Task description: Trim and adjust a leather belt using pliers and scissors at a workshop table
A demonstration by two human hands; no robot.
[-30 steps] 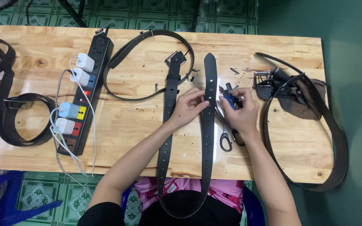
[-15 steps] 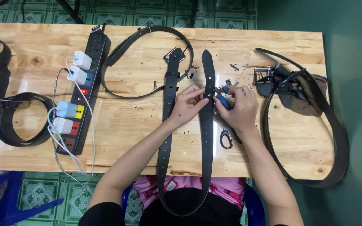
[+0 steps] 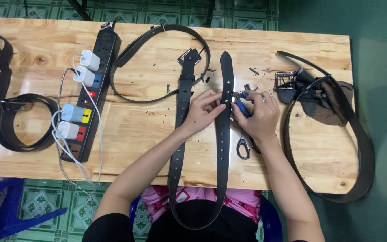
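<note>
Two hands meet over a black leather belt [image 3: 223,134] that lies lengthwise across the middle of the table [image 3: 148,130], its loop hanging off the near edge. Seen from the head camera, the left hand [image 3: 204,111] pinches the strap beside its punched holes, while the right hand [image 3: 260,115] is closed around a blue-handled punch tool [image 3: 242,106] touching the strap's edge. If the pinch loosens, the strap could slide and the hole land off-line. Scissors [image 3: 242,147] lie just beside the right wrist and could be knocked.
</note>
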